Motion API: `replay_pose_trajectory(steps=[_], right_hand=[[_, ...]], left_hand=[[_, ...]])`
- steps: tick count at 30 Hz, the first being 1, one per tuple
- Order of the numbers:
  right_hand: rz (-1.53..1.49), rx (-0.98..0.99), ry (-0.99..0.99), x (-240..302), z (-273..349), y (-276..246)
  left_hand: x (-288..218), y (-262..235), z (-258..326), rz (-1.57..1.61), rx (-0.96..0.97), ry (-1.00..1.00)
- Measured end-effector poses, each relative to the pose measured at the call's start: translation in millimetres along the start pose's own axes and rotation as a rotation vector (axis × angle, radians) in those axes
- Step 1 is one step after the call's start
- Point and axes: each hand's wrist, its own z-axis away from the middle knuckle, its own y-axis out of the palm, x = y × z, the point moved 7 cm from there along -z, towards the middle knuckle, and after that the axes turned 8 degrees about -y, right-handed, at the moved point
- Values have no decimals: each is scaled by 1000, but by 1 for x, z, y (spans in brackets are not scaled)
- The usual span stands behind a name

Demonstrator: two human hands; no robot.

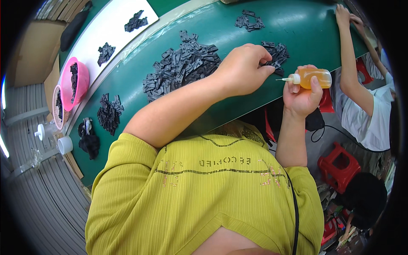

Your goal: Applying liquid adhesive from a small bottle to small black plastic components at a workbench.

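My left hand (250,68) reaches across the green table with its thumb and forefinger curled round a small black plastic part (265,63). Right behind those fingertips lies a small heap of similar parts (279,55), partly hidden by the hand. In my right hand (302,94) is a clear squeeze bottle (315,79) of amber liquid, tipped on its side. Its white cap and thin needle tip point left, toward my left hand, without touching it. A big pile of black plastic parts (182,61) spreads beyond my left forearm.
Smaller heaps of black parts lie on the green table (297,25) and a white board (117,25). A pink basket (76,87) stands at the left edge. Another person's arms (349,55) rest at the far right. Red stools (340,165) stand below.
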Motion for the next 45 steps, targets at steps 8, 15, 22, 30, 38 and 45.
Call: replay_pose_trajectory(steps=[8, 15, 22, 30, 38, 45], right_hand=[[79, 18, -49, -3, -2, -5], [77, 93, -31, -3, -1, 6], [81, 26, -12, -4, 2, 12], [205, 152, -63, -22, 19, 58], [397, 274, -187, -24, 25, 65], [584, 344, -164, -25, 28, 66]], left_hand=[[59, -126, -3, -677, -440, -373], [116, -155, -10, -391, -318, -542], [59, -118, 22, 222, -187, -434], [49, -35, 42, 648, 234, -466], [55, -25, 44, 607, 288, -529], [53, -23, 44, 588, 315, -528]])
